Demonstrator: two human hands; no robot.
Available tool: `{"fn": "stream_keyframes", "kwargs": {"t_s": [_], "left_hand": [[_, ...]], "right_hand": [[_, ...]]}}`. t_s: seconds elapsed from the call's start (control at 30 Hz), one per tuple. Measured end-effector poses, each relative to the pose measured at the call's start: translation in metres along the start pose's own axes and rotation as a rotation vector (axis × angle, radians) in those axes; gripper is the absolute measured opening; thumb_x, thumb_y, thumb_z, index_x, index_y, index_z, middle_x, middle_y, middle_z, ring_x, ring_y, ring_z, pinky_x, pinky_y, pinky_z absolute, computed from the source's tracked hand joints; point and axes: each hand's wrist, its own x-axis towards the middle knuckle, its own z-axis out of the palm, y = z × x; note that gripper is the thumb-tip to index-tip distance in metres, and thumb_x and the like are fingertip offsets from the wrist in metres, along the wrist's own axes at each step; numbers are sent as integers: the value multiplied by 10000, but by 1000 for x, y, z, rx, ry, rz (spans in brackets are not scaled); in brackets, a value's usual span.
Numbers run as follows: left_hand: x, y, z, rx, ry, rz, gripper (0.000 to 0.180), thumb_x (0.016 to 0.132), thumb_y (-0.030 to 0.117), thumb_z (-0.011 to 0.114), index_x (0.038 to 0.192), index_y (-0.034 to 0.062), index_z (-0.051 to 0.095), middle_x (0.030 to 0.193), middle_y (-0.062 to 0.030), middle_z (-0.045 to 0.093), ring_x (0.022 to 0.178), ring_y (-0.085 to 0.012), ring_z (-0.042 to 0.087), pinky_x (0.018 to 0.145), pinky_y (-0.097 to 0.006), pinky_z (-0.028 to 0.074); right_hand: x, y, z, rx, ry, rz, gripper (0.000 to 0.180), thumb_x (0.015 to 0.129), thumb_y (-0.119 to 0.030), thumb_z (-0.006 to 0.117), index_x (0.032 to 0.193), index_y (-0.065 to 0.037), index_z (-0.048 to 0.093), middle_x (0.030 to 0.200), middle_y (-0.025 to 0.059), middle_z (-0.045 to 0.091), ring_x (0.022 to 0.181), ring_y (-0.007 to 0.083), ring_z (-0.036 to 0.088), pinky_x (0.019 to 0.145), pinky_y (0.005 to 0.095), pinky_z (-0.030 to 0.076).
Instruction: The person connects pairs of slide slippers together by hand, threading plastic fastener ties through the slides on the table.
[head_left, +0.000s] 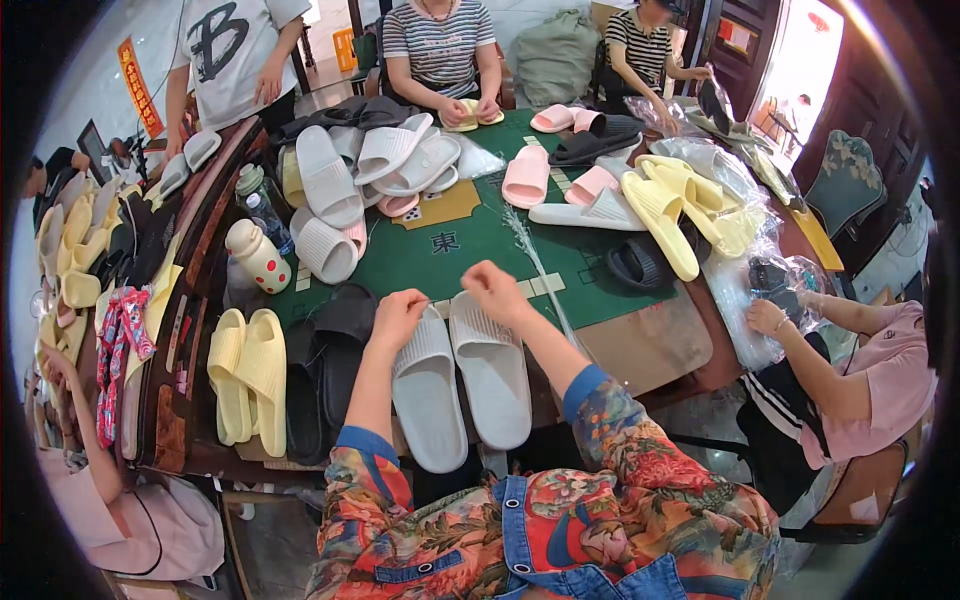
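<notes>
A pair of grey slide slippers lies side by side in front of me at the table's near edge, toes pointing away: the left slipper (430, 400) and the right slipper (497, 385). My left hand (402, 318) is closed at the toe end of the left slipper, fingertips pinched together. Over the toe of the right slipper, my right hand (494, 290) is raised a little, its fingers also drawn into a pinch. What either hand holds, if anything, is too small to make out. Just left of them sit black slippers (342, 345) and a yellow pair (250, 375).
Grey slippers (328, 170) pile up at the back left, beside a dotted white bottle (257, 256). Pink (526, 177) and yellow slippers (660, 222) lie at the right. A co-worker's hands (775, 312) handle clear plastic bags (742, 320). Another person's hands (470, 112) hold yellow slippers at the far side.
</notes>
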Motion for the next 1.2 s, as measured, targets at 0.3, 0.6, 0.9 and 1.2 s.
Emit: {"fn": "stream_keyframes", "kwargs": {"t_s": [0.3, 0.6, 0.9, 1.2], "left_hand": [[1, 12, 25, -797, 43, -259, 202, 867, 156, 534, 1017, 21, 547, 866, -53, 602, 705, -137, 559, 632, -250, 454], [0, -5, 36, -696, -166, -121, 203, 892, 147, 502, 1006, -4, 575, 904, -41, 604, 850, -103, 540, 775, -227, 421], [-15, 1, 38, -704, -47, -125, 79, 815, 83, 585, 843, 10, 601, 747, -12, 598, 683, -83, 538, 654, -216, 433], [-6, 3, 40, -706, 65, -57, 75, 820, 76, 580, 836, 5, 599, 709, 10, 573, 645, -55, 512, 589, -204, 422]], "right_hand": [[-5, -26, 4, -12, -216, 81, 301, 788, -204, 641, 1033, -41, 579, 695, 48, 613, 611, 126, 551, 569, 272, 449], [-7, -15, -4, -61, -330, 71, 231, 781, -222, 649, 797, 7, 624, 655, 19, 595, 583, 87, 516, 542, 251, 432], [-17, 5, 12, 318, -5, 291, 175, 812, -186, 614, 794, -12, 609, 674, -11, 567, 619, 59, 465, 564, 227, 397], [-12, -6, 12, 118, -112, 78, 152, 803, -151, 603, 800, 0, 604, 672, 15, 584, 618, 76, 497, 563, 247, 418]]}}
